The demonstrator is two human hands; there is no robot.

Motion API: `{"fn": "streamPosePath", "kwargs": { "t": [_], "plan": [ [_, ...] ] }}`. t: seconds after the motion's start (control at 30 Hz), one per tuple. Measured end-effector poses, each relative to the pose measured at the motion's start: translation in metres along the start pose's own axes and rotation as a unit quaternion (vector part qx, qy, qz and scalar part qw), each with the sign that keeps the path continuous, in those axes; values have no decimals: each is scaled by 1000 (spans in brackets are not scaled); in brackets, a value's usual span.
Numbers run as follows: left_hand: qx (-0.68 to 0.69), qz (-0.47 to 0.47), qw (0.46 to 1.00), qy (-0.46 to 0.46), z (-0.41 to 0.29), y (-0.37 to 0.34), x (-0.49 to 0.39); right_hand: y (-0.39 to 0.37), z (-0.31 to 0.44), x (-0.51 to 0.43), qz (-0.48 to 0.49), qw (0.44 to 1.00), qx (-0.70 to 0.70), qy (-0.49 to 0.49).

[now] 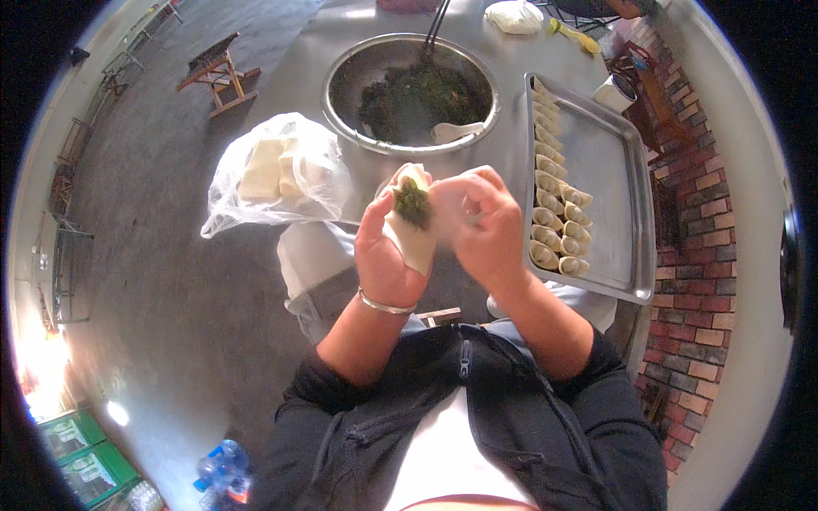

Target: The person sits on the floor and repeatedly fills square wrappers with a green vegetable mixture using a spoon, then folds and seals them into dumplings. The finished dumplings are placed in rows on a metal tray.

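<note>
A thin dough wrapper [414, 246] lies across my left hand [386, 268], held by its fingers and thumb. Green chopped filling [412, 205] sits on the wrapper's upper part. Just right of it is my right hand [489, 233], fingers curled and blurred; whether they touch the wrapper is unclear. Beyond both hands stands a large steel bowl [409, 151] of dark green filling [415, 96], with a white spoon [457, 132] inside its near rim. At left, a clear plastic bag [326, 169] contains stacked wrappers [262, 169]. Folded dumplings [546, 218] line the left side of a metal tray [610, 191].
Dark chopsticks [436, 24] rise from the bowl's far side. Toward the far right of the metal table [291, 83] are a white plastic bag [514, 16], a yellow-green utensil [575, 36] and a white cup [615, 94]. A wooden stool [223, 76] stands on the floor at left.
</note>
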State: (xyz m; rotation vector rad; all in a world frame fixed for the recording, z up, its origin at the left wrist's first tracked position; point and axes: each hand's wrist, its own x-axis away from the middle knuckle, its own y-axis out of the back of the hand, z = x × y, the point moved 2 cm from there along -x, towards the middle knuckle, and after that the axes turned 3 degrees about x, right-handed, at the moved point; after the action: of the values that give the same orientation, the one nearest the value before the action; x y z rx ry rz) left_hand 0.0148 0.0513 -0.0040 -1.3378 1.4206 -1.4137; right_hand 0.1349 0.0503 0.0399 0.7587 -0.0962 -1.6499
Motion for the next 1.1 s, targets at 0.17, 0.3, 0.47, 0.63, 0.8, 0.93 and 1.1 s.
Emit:
{"fn": "streamPosePath", "kwargs": {
  "t": [0.17, 0.3, 0.47, 0.63, 0.8, 0.93, 1.1],
  "plan": [
    [-51, 4, 999, -11, 15, 1, 12, -11, 3, 31, -67, 983, 86, 150],
    [-146, 4, 989, -36, 18, -2, 15, -12, 3, 42, -51, 977, 127, 165],
    [-140, -9, 990, -26, 22, -6, 18, 2, 9, 40, 9, 979, 121, 167],
    [-68, 40, 997, -2, 23, -10, 20, 13, 3, 28, -20, 998, 14, 66],
    [-26, 84, 996, 10, 25, -12, 23, 8, -2, 26, 3, 988, 91, 122],
    [-5, 116, 992, 46, 25, -8, 26, 14, -8, 27, 20, 979, 134, 155],
    [-89, -8, 995, 34, 28, 5, 28, 20, -11, 26, 19, 972, 150, 179]
  ]
}}
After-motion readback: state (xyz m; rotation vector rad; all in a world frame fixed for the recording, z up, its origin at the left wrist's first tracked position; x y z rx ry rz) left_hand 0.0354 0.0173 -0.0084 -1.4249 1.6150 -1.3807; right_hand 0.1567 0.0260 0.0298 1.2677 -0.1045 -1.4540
